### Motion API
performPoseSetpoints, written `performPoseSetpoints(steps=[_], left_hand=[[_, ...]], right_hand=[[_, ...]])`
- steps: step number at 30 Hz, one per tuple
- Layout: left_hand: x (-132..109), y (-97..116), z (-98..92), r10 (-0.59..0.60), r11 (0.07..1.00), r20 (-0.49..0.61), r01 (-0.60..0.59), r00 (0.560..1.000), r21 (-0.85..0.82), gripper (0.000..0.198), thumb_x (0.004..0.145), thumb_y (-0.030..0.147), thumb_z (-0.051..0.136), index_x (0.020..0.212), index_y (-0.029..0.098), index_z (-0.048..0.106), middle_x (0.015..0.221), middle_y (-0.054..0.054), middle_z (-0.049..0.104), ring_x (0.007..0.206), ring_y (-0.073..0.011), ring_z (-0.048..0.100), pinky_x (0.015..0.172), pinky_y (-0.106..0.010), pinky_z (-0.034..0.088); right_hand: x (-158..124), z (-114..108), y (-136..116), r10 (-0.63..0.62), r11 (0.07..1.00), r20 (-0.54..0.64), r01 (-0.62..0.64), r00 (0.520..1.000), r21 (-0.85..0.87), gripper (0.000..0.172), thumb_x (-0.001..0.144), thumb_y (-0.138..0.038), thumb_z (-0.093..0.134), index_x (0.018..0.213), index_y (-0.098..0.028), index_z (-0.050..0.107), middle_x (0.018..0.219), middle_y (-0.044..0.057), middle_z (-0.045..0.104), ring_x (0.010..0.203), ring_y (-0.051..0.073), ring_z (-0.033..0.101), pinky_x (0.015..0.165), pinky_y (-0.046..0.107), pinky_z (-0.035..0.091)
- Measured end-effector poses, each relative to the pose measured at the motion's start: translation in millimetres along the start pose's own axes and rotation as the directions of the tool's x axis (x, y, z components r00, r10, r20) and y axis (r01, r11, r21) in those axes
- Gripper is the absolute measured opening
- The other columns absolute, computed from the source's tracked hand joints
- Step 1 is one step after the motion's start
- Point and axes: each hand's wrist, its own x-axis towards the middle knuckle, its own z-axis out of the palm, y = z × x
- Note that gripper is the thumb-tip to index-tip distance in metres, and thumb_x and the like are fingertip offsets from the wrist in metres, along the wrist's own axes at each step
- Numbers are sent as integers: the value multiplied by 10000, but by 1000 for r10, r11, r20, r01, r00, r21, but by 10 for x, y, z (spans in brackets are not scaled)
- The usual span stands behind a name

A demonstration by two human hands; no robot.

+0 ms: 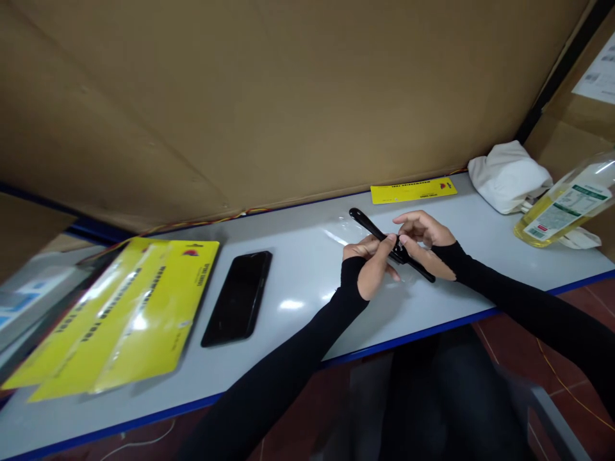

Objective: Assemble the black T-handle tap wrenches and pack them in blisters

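Note:
Both my hands hold a long black tool (369,225) just above the white table (298,282). My left hand (372,266) is closed around its middle, the thumb pressed against it. My right hand (423,240) pinches the same middle part with its fingertips, the other fingers curled. The tool's rounded end points up and left, and its other end sticks out down and right under my right wrist. A clear plastic wrapper (343,232) lies on the table just left of my hands. Both arms wear black sleeves.
A black phone (239,296) lies face up left of centre. Yellow packaging cards (125,314) are stacked at the far left, another yellow card (413,190) at the back. A white cloth (509,176) and a bottle of yellow liquid (562,208) sit at the right. Cardboard walls stand behind.

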Motion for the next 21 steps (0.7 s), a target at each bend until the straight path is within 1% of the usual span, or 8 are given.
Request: performPoseSetpoints(steps=[2,4,6,8,13,18,21], left_hand=[[-5,0,-3,2,1000,-6,-2,1000,-1,422,782,499,836,595,133,743,892,-94,742,487,-114,634,368,-240,518],[-17,1,-5,3,1000,8,-3,1000,-6,417,788,503,829,614,131,752,897,-102,752,499,-122,642,382,-249,540],[-34,7,-1,0,1000,38,0,999,-12,408,794,505,823,638,132,766,899,-108,761,515,-132,653,393,-258,555],[-54,20,10,-10,1000,60,11,998,-17,393,795,502,823,662,135,780,886,-107,766,532,-144,666,400,-266,563],[-77,43,44,-19,1000,55,20,998,-21,392,781,492,836,642,134,759,856,-100,762,540,-158,679,418,-283,579],[-61,-13,47,-15,999,13,16,1000,-32,427,794,474,828,569,135,698,771,-85,729,486,-143,653,397,-261,535],[-38,-26,34,-29,999,13,29,999,-23,447,797,479,832,549,140,679,738,-81,723,482,-145,655,389,-251,509]], right_hand=[[45,-51,-49,80,992,50,-85,996,90,390,926,-400,716,1236,-212,574,893,-9,620,689,119,588,628,268,511],[92,-113,-100,151,973,131,-171,980,157,437,871,-371,767,1229,-208,577,865,-24,617,628,106,577,605,270,523],[128,-169,-139,189,953,209,-231,959,195,476,825,-319,793,1238,-202,588,835,-36,619,619,108,592,612,275,543],[148,-206,-156,204,940,266,-265,942,216,500,794,-269,787,1251,-193,600,814,-41,624,629,116,612,606,274,553],[157,-210,-131,213,915,287,-294,934,275,494,740,-173,739,1224,-185,642,773,-53,624,646,116,617,624,266,567],[167,-191,-92,257,903,289,-336,922,270,491,762,-185,729,1247,-184,650,782,-44,620,621,108,594,589,252,533],[160,-176,-98,258,908,265,-327,929,261,491,761,-192,745,1243,-183,652,789,-41,611,644,113,596,605,258,543]])
